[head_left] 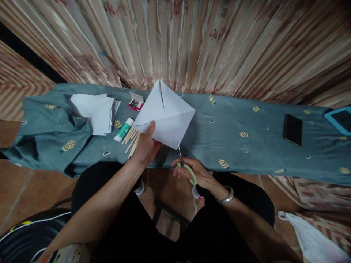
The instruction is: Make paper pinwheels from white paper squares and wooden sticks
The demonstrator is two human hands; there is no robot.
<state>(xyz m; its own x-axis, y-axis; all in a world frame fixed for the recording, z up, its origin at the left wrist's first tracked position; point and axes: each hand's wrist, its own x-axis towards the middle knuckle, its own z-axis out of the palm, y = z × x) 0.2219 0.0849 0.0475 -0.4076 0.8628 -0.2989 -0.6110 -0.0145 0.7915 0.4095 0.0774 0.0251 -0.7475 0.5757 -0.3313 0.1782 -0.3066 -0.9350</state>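
Note:
My left hand grips a square sheet of white paper near its lower left edge, thumb on top. Creases cross the sheet, with slits running in from its top and left corners. In my right hand is a pair of scissors with light green handles. Their blades are parted around the paper's lower corner. Under and beside my left hand lie several wooden sticks. A green and white glue stick sits left of them, and a small open red box of metal pins or similar stands behind.
A stack of white paper lies at the left on the green patterned cloth. Toward the right are a dark phone and a blue-framed device. Pleated curtains hang behind; a white plastic bag lies at lower right.

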